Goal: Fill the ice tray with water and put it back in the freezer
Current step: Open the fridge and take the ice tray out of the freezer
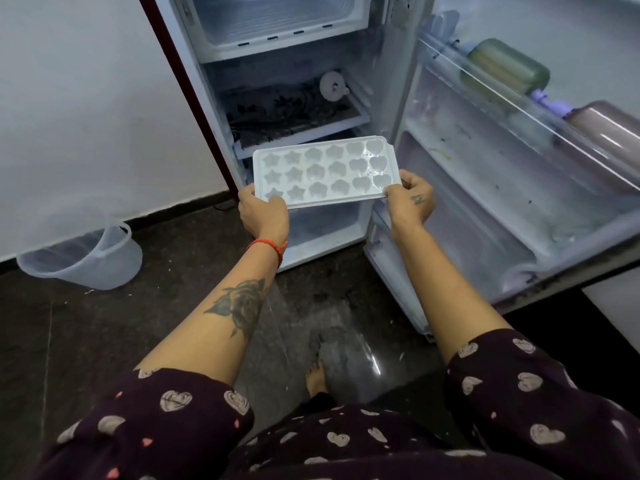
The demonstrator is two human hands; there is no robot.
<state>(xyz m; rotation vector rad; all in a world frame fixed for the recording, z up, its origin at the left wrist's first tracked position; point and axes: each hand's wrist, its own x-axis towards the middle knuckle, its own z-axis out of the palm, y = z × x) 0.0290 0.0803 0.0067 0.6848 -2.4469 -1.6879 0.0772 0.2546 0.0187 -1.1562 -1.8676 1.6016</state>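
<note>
Ice tray [325, 171]: white moulded plastic, rectangular, with star, rounded and heart-shaped cells in three rows; wet gloss is seen on the heart cells. It is held roughly level in front of the open fridge [294, 98], below the freezer compartment [277, 19]. Left hand [263, 216]: fingers clamped on the near left corner. Right hand [412, 199]: fingers pinched on the near right corner. Translucent plastic jug [86, 254]: set on the dark speckled stone floor [173, 306] by the wall. Green ribbed bottle [505, 69]: lodged in the door shelf.
</note>
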